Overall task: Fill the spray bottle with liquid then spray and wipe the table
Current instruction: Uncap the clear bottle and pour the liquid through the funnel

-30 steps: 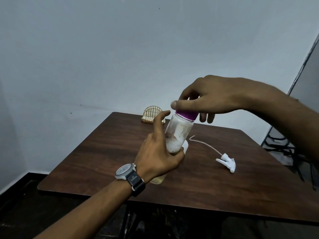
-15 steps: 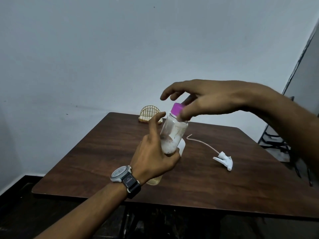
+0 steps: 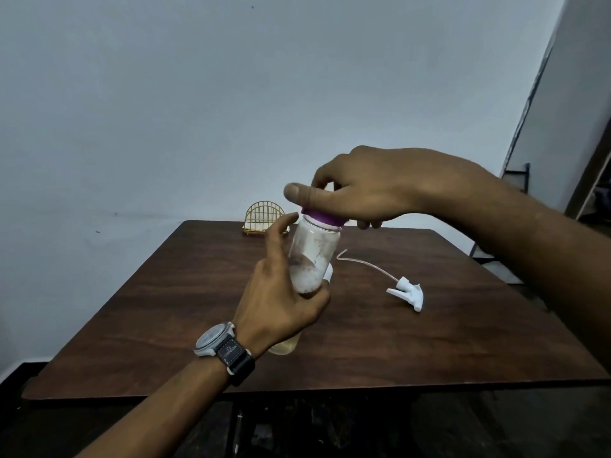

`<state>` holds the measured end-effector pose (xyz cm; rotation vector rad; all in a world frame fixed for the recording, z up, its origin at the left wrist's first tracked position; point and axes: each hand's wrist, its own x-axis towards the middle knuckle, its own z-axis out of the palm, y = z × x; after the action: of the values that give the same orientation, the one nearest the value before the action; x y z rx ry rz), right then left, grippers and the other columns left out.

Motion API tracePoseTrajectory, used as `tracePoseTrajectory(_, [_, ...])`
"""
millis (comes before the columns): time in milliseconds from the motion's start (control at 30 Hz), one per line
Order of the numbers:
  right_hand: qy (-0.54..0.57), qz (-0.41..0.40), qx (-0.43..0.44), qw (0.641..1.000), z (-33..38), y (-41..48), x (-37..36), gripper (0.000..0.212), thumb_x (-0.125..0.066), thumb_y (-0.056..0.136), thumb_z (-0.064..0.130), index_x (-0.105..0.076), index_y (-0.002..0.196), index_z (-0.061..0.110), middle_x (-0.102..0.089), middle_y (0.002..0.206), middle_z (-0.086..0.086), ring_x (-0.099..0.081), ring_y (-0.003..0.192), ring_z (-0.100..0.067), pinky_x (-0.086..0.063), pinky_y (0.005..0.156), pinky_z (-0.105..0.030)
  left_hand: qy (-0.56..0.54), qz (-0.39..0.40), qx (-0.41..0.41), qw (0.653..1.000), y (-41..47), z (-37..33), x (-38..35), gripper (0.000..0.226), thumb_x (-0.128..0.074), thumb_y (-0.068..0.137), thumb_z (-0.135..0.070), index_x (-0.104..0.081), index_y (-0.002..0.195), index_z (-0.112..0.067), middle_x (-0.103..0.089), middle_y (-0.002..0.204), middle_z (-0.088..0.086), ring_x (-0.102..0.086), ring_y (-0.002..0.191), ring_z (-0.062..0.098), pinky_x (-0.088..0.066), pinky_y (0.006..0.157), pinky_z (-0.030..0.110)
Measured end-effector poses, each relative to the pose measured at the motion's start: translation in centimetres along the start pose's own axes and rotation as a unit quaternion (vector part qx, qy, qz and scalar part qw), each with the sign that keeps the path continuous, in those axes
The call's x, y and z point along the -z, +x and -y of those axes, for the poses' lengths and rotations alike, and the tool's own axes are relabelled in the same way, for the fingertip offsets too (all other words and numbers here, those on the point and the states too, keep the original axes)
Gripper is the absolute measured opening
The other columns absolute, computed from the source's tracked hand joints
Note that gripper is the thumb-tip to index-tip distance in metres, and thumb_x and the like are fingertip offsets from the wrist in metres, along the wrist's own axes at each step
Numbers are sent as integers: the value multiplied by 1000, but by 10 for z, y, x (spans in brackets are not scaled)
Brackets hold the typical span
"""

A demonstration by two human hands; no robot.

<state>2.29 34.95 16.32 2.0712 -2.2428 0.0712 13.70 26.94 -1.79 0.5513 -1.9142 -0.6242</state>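
Above the middle of the dark wooden table (image 3: 185,312), the left hand (image 3: 281,302) wraps around the lower body of a clear plastic bottle (image 3: 312,256), holding it upright with a slight tilt; the index finger points up along the bottle's side, and a wristwatch (image 3: 224,347) with a dark strap sits on the wrist. From the right, the right hand (image 3: 367,190) reaches in palm down and closes over the purple cap (image 3: 322,221), thumb stretched across the near side and fingers curled round the back, so most of the cap is hidden. The bottle's wall is cloudy with whitish and brownish marks, and its contents are hard to make out. Below the left palm a pale yellowish base (image 3: 284,347) shows, perhaps the spray bottle standing on the table, though the hand covers nearly all of it. A white spray trigger head (image 3: 408,290) with its thin dip tube (image 3: 363,264) lies on the tabletop well to the right, apart from both hands. At the far edge stands a small gold wire rack (image 3: 263,216), partly behind the left index finger
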Motion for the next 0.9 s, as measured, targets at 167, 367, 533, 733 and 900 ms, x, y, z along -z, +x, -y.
tracePoseTrajectory(167, [65, 61, 77, 993, -10, -7, 6, 38, -67, 87, 31, -63, 123, 42, -70, 111, 11, -74, 91, -17, -61, 85, -43, 5, 3, -7, 1000, 0, 2, -5, 96, -79, 70, -18, -25, 147, -37, -69, 106, -11, -71, 75, 14, -58, 64, 41])
tracePoseTrajectory(367, [11, -5, 22, 1000, -14, 2, -6, 60, -42, 82, 87, -63, 115, 43, -75, 96, 11, -74, 61, -6, -60, 80, -36, -6, 0, 6, 1000, -1, 0, -9, 95, -80, 73, -18, -23, 148, -36, -67, 105, -17, -71, 82, 9, -57, 68, 32])
tracePoseTrajectory(533, [31, -3, 105, 994, -24, 12, -10, 36, -60, 90, 63, -62, 122, 46, -68, 116, 18, -67, 87, 1, -56, 88, -38, -28, -2, 61, 998, 1, 9, -2, 101, -82, 64, -8, -27, 142, -41, -72, 101, -4, -73, 76, 18, -60, 68, 45])
tracePoseTrajectory(733, [165, -70, 132, 975, -36, 22, -19, 36, -66, 97, 37, -59, 132, 45, -61, 128, 21, -68, 102, -5, -55, 94, -34, -9, -30, 66, 997, 8, 22, 6, 97, -83, 63, 0, -34, 139, -35, -70, 101, -18, -70, 81, 6, -57, 67, 22])
tracePoseTrajectory(900, [282, -163, 84, 942, -55, 29, -32, 34, -62, 99, 40, -62, 133, 36, -65, 113, 16, -72, 89, -9, -56, 82, -28, 21, -47, 47, 998, 17, 32, 15, 82, -86, 69, -15, -43, 138, -29, -70, 110, -19, -71, 90, -2, -55, 73, 17])
